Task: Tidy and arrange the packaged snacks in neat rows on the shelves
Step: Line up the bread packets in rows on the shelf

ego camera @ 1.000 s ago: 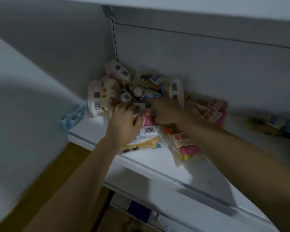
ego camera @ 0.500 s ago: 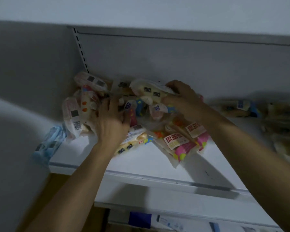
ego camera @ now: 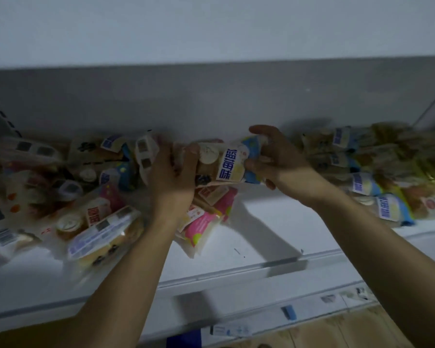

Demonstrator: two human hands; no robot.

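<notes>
Blue-and-white snack packet (ego camera: 230, 163), printed label facing the camera, held across the middle of the white shelf (ego camera: 261, 229), lifted clear of the board, near the grey back panel (ego camera: 211, 101).

Head view, items in order from left to right:

Loose heap of packets (ego camera: 68, 187), far left, lying at all angles, some barcode-side up, some overlapping; motion blur hides detail. Not yet sorted.

Clear-wrapped bun packet (ego camera: 103, 237), nearest the shelf's front edge, tilted, at the near side of the heap.

Left hand (ego camera: 172, 177), back of hand to camera, fingers curled over the left end of the blue-and-white snack packet, thumb on its upper edge.

Pink packets (ego camera: 206, 217), two or three, under and just near of the held packet, lying askew on the shelf.

Right hand (ego camera: 278, 156), fingers wrapped round the right end of the same packet, thumb arched above it.

Row of blue-labelled packets (ego camera: 377, 182), right side, stacked closely and fairly even; blurred.

Step in hand, by judgement: one packet taken from the jumble, carried toward the ordered row on the right. Task looks partly done: right tidy, left untidy.

Next move calls for: setting the packet down beside the row's left end, label aligned with its neighbours, without knocking the stack; bare shelf between the hands and the row gives room.
</notes>
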